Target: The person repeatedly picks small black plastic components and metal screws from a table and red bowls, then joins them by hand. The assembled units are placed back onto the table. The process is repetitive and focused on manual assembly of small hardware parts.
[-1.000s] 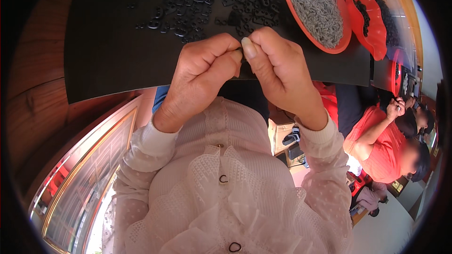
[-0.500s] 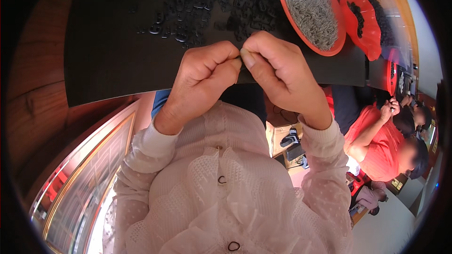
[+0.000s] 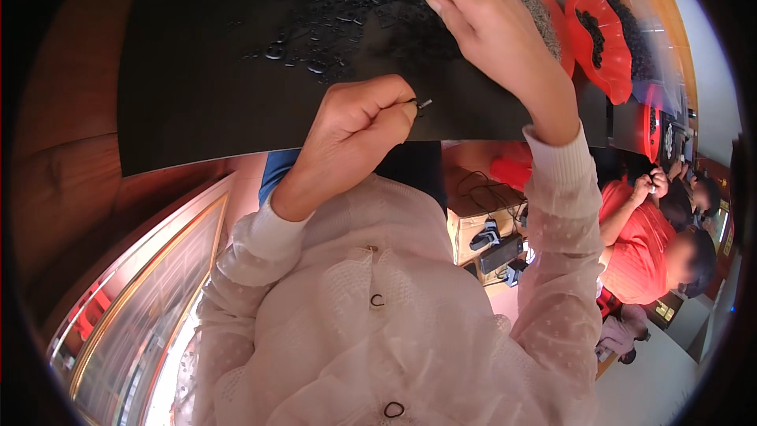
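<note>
Head view. Left hand (image 3: pixel 359 130), centre of frame, fingers curled shut, pinching a small metal pin (image 3: pixel 424 102) with a black ring on it at the fingertips, just above the near edge of the black mat (image 3: pixel 197 87). Right hand (image 3: pixel 489 24), upper centre-right, fingers bent down narrow onto the ring pile (image 3: pixel 339 0) at the top of the mat; whether it has a ring yet cannot be told, the fingertips hide it. Orange tray (image 3: pixel 544 8) of grey pins sits partly behind the right hand; a second orange tray (image 3: pixel 603 39) with black pieces lies to its right. Judgement: one assembly in progress, pin in hand and another piece being fetched. Many loose rings and pins remain, so the bulk of the work looks undone. Another person (image 3: pixel 646 244) sits at right edge.
</note>
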Demonstrator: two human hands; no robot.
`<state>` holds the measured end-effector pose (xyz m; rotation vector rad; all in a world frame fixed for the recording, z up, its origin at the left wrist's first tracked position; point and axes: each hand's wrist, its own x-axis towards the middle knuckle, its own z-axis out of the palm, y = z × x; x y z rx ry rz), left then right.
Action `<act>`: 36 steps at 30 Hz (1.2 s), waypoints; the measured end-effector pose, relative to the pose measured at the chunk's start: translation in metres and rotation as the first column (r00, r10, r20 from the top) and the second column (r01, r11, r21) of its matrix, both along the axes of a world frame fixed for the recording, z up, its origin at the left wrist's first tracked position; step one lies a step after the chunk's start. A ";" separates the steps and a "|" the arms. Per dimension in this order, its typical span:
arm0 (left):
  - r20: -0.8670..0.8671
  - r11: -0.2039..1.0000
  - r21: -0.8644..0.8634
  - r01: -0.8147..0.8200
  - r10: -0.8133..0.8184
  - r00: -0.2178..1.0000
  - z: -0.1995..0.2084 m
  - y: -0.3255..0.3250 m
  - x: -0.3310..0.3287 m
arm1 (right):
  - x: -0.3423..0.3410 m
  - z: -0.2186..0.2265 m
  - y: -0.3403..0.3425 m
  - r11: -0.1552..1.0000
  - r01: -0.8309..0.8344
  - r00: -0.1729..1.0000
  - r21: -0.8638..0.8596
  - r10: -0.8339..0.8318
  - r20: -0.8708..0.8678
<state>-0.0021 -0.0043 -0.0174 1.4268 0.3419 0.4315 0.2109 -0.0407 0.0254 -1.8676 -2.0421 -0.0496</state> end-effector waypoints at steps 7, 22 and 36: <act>0.115 0.997 0.054 -0.059 0.053 0.992 -0.008 -0.002 0.001 | -0.006 -0.012 0.026 0.987 0.069 0.983 -0.146 -0.042 0.177; 0.133 0.998 0.034 -0.051 0.046 0.990 -0.007 0.002 -0.001 | -0.002 -0.012 0.029 0.977 0.053 0.988 -0.204 -0.021 0.156; 0.143 0.997 0.057 -0.055 0.047 0.989 -0.008 0.002 -0.001 | -0.008 -0.005 0.033 0.966 0.051 0.982 -0.254 -0.002 0.191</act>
